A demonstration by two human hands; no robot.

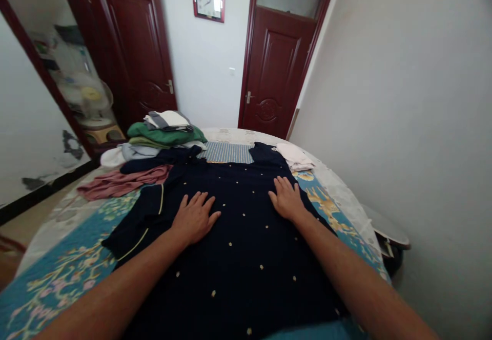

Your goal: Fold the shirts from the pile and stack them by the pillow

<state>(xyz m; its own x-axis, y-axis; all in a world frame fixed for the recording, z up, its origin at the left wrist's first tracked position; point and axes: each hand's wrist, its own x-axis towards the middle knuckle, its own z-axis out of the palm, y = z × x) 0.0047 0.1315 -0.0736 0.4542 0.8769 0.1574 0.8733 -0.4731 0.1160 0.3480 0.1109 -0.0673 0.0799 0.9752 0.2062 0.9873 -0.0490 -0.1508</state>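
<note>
A dark navy garment (230,244) with small pale motifs lies spread over the table, its near part reaching the bottom of the view. My left hand (195,217) rests flat on its left side, fingers spread, close to a sleeve edged with yellow piping (151,202). On the right side of the cloth my right hand (285,197) also lies palm down, fingers stretched out and holding nothing. Part of the garment's right side is hidden under my right forearm.
A pile of clothes with a green garment (165,134) stands at the back left, a pink garment (123,182) in front of it. Folded pale cloth (295,156) lies at the back right. A blue floral cover (65,273) and white tablecloth (342,189) lie beneath. A wall (403,99) stands close on the right.
</note>
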